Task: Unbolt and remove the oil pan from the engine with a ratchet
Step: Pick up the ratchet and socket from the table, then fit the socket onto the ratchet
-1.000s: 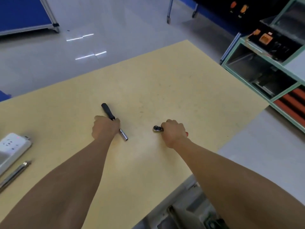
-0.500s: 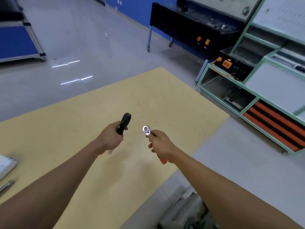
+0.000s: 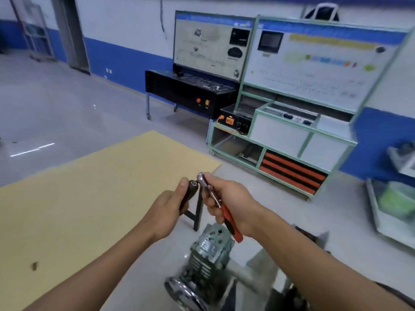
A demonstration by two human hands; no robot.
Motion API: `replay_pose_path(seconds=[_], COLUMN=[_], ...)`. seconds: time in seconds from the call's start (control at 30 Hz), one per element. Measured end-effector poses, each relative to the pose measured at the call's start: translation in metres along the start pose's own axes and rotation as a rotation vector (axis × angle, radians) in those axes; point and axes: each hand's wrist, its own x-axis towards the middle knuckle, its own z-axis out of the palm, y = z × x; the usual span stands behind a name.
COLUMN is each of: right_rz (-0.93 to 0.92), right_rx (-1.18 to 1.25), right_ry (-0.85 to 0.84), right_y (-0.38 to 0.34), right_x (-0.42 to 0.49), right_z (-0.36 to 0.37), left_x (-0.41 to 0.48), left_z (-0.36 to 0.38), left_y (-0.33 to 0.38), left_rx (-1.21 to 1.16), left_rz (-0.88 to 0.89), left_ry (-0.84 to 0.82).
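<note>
Ratchet (image 3: pixel 225 213): you hold it up in front of you, above the blurred engine (image 3: pixel 208 250), chrome head up, red grip slanting down | right hand (image 3: pixel 226 198): fingers clenched round its shank | left hand (image 3: pixel 170 207): grips black-handled driver (image 3: pixel 190 191), upper end just beside the ratchet head | yellow tabletop (image 3: pixel 89 198): to your left.

I see the engine (image 3: pixel 208 250) blurred and cut by the bottom edge; my left hand (image 3: pixel 167 209) hides the black-handled tool (image 3: pixel 189 194)'s lower end, my right hand (image 3: pixel 229 198) the ratchet (image 3: pixel 231 223)'s middle.
</note>
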Motion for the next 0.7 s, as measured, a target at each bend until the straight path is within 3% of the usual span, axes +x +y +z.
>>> replay_pose_path(seconds=[0.3,0.5,0.7], right_rz=[0.038,0.019,0.011], right_rx=[0.011,-0.010,-0.104], right_ry=[0.115,0.196,0.246], right_y=[0.010,0.024,0.027], right_x=[-0.163,-0.207,-0.224], right_z=[-0.095,-0.116,-0.121], left_x=[-0.065,-0.076,-0.073], left_z=[0.110,0.141,0.158], left_y=[0.097,0.111,0.117], left_rx=[0.120,0.118,-0.087], left_rz=[0.158,0.163,0.081], left_ry=[-0.065,-0.259,-0.544])
